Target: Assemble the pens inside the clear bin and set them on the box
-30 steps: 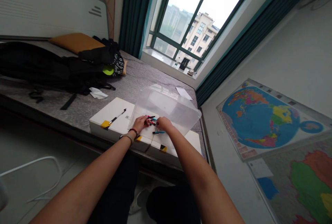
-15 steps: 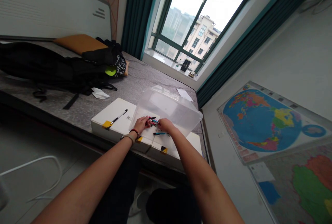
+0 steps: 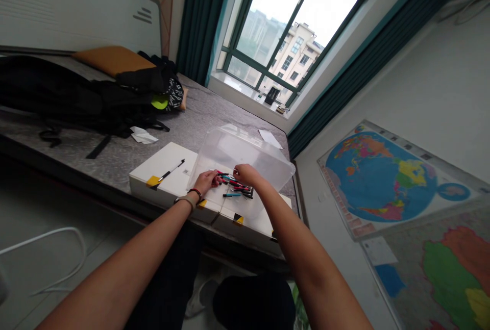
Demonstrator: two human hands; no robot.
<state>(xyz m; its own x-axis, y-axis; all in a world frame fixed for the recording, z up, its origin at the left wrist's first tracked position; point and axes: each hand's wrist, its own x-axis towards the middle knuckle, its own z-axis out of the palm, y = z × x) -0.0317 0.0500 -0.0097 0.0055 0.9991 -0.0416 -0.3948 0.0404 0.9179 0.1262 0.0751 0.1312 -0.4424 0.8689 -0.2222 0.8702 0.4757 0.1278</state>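
A loose pile of several pens (image 3: 237, 184), red, black and blue, lies inside a clear plastic bin (image 3: 252, 151) tipped with its open side toward me. At the left of the pile, my left hand (image 3: 206, 182) has its fingers closed on pens, whose dark and red ends stick out past the fingertips. My right hand (image 3: 248, 174) hovers just above the pile, fingers curled together; what they pinch, if anything, is hidden. A blue pen (image 3: 231, 195) lies apart at the near side of the pile.
White boxes (image 3: 156, 164) with yellow-and-black corner labels support the bin; a black-and-white pen (image 3: 171, 170) rests on the left one. Behind are a crumpled tissue (image 3: 143, 135), a black backpack (image 3: 76, 98) and a sheet of paper (image 3: 270, 138) on the grey bed surface (image 3: 214, 108).
My right hand has lifted slightly from the pens, and more of the pile shows beneath it. My left hand stays at the pile's left side. The whole view has shifted slightly.
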